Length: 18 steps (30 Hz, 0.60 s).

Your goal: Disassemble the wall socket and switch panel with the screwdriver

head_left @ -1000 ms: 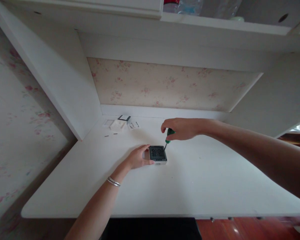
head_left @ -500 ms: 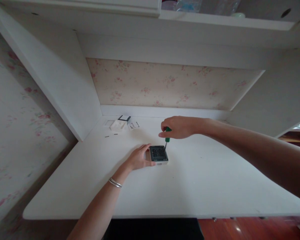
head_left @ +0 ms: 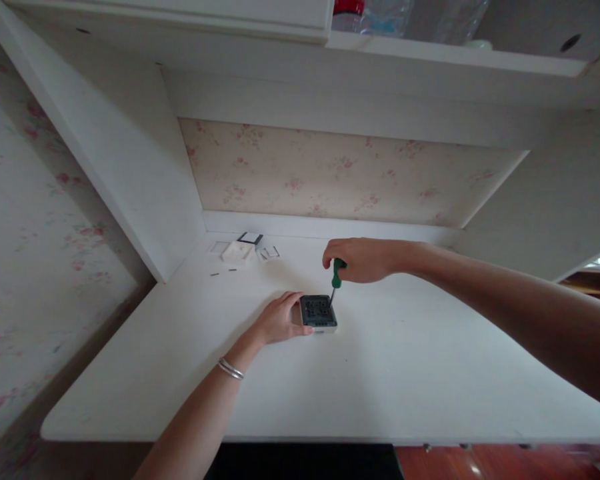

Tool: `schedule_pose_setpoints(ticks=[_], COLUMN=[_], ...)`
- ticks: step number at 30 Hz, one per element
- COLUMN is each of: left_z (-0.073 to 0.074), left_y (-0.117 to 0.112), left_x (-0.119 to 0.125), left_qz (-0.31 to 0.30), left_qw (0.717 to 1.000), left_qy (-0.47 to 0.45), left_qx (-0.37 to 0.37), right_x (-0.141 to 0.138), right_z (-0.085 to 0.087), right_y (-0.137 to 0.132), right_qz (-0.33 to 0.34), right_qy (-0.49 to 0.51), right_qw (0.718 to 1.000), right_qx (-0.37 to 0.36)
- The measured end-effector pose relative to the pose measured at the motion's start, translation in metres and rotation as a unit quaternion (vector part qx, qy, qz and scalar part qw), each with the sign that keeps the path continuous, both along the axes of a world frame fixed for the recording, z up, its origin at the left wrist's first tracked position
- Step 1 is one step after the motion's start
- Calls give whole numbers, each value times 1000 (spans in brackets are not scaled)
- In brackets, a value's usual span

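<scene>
A small square wall socket [head_left: 318, 312], with a dark grey face and white sides, lies face up on the white desk. My left hand [head_left: 281, 318] grips its left side, fingers at the back corner and thumb at the front. My right hand [head_left: 357, 259] is closed around the green handle of a screwdriver [head_left: 337, 275]. The screwdriver slants down, its metal tip at the right part of the socket's face. Exactly what the tip touches is too small to tell.
Behind my left hand lie a white plastic box [head_left: 238, 252], a dark-edged square frame [head_left: 250, 238], a small packet [head_left: 269, 253] and two dark thin pieces [head_left: 233, 270]. A shelf with bottles [head_left: 385, 17] overhangs the desk [head_left: 405, 373]. A side panel [head_left: 130, 147] stands at left.
My right fingers have shifted on the screwdriver handle, with the thumb no longer stretched across it. The socket and my left hand keep their places; the view has tilted slightly.
</scene>
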<state>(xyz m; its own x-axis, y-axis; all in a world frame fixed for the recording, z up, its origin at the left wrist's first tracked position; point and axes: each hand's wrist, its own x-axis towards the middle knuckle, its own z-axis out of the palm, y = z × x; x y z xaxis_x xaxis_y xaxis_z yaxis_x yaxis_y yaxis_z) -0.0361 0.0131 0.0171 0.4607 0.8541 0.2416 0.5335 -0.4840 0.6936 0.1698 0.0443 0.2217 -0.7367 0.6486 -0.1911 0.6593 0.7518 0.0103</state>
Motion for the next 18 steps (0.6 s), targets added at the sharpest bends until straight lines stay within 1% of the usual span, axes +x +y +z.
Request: schedule_pose_setpoints(ticks=[2,4,5,8,9,10,12,13,14,17,18], left_z=[0,-1,-1,-1,-1,-1,-1,-1,-1,-2,-2], left_y=[0,1,1,1,1,1,1,1,1,1,1], left_x=[0,-1,-1,0,0,0,1,1,1,2,2], left_qz=[-2,-2,-1,0,-1,-1,0,1,1,-2,-2], left_qw=[1000,1000,1000,1000,1000,1000,1000,1000,1000,1000,1000], left_qy=[-1,-3,-4,-10,-12,-15,-18,-18,-18,-13,-12], left_qx=[-3,-3,-3,-7,-9,-9,-8,-7,-6,-3,0], right_x=[-1,-2,-2,-3,-4,-4,-6,-7,-8,-11,-12], right_z=[0,1,1,2,2,2,2,2,2,3,3], right_y=[-1,-1,-2,-3,-4,-4,-6,-6,-7,-8,-8], right_qz=[-15,-41,-43,-13,-12,-23,-62,-71,-66,-21,-21], right_qy=[-6,-21,-24,-18,-17,-21,-36,-41,-42,-37,-40], right_qw=[1000,999,998,1000,1000,999,996,995,995,999,999], right_qx=[0,28,38,15,9,13,48,64,69,33,27])
